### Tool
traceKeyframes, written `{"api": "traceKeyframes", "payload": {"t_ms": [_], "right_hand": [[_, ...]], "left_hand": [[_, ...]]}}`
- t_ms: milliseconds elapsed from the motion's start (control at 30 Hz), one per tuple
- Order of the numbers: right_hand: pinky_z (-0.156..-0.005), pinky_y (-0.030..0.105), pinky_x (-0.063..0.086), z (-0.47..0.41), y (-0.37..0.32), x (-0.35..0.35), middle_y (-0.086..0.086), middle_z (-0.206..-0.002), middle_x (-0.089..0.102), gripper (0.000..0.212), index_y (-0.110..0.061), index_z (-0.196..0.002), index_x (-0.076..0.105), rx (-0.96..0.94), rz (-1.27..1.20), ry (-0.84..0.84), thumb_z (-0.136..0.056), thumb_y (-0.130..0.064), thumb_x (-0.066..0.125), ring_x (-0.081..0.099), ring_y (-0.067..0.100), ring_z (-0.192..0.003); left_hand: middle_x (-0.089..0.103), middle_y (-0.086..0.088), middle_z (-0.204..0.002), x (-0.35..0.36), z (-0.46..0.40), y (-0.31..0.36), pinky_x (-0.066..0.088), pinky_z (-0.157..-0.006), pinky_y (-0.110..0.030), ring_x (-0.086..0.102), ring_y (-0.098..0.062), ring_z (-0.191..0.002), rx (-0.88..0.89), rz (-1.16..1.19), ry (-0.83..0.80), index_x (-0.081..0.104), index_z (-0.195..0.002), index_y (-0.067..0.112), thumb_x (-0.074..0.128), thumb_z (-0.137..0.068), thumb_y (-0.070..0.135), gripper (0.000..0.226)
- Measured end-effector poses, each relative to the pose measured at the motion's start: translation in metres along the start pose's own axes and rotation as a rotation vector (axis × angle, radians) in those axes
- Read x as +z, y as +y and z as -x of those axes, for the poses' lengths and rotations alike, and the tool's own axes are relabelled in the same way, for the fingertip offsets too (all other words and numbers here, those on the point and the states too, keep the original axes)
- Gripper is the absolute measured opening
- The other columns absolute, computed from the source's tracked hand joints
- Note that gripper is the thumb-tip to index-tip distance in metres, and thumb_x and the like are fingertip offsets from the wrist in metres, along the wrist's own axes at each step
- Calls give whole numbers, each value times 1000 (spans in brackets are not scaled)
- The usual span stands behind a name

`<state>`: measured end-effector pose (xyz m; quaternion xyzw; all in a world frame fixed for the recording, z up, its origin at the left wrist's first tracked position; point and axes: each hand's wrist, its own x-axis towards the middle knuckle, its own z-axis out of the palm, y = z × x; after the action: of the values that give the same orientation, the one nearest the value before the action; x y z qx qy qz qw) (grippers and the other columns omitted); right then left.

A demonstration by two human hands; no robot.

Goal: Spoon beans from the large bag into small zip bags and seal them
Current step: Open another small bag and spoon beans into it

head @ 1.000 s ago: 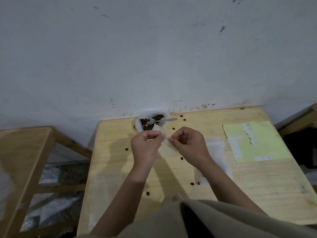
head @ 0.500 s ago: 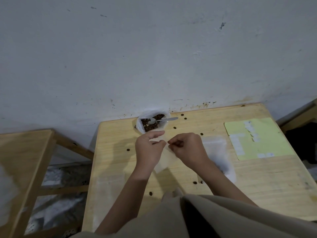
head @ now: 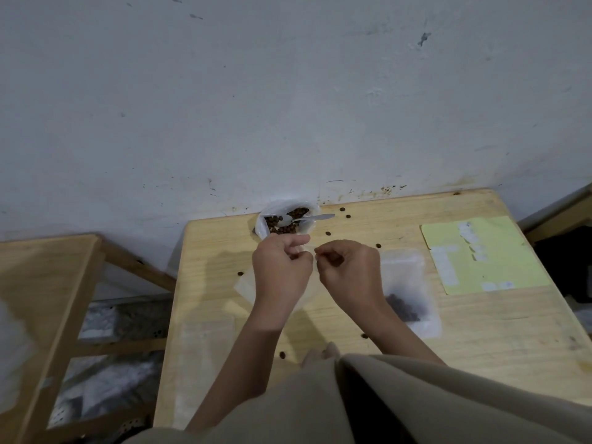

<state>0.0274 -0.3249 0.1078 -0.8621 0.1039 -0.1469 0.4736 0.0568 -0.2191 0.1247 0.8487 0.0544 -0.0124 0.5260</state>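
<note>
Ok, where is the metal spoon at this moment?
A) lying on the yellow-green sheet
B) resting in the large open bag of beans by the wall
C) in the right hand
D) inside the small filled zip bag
B: the metal spoon lies across the large open bag of beans, its handle pointing right; neither hand touches it.

On the table (head: 352,318), the large bag (head: 263,227) sits at twelve o'clock by the wall (head: 288,91), a spoon (head: 307,218) in it; both hands (head: 282,270) meet at centre over a small bag (head: 246,285); a filled bag (head: 407,290) lies at three o'clock; a sheet (head: 480,254) at two; another bag (head: 205,357) at eight.
</note>
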Motion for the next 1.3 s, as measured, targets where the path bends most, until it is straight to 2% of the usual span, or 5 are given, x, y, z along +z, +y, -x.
{"api": "traceKeyframes", "payload": {"t_ms": [200,467,667,833,1300], "right_hand": [[-60,23,52,-8,0,-17,2,-70,71,20,-11,-75,75,52,-27,98,-71,5,63,63,11,-61],[-76,25,51,-13,2,-39,1,-93,73,25,-13,-87,76,111,132,-199,-82,4,57,64,11,-84],[-50,13,47,-18,3,-48,-4,-71,68,11,-12,-84,75,269,24,-168,-74,-9,77,59,4,-54],[-50,8,43,-26,2,-54,-3,-64,66,22,-11,-76,74,337,-44,-200,-59,-15,88,56,-3,-49],[-66,24,50,-44,-11,-59,1,-85,71,56,-11,-88,71,353,-11,-451,-41,-30,94,63,9,-69]], "left_hand": [[47,10,-53,-1,19,5,40,-52,-12,42,0,-42,-20,38,-153,72,-103,18,58,-75,-10,43],[55,6,-63,3,13,11,48,-65,-16,64,-21,-66,4,83,-223,69,-109,22,67,-77,1,39],[36,9,-127,3,18,-14,35,-95,-12,39,-1,-115,308,-157,-209,36,-141,36,82,-65,41,89],[4,5,-155,10,17,-59,14,-115,-50,2,-13,-141,306,-502,-250,-3,-150,23,78,-51,63,134],[15,-6,-149,16,4,-96,28,-106,-62,17,-27,-135,447,-538,-205,10,-144,-1,65,-61,59,116]]}}
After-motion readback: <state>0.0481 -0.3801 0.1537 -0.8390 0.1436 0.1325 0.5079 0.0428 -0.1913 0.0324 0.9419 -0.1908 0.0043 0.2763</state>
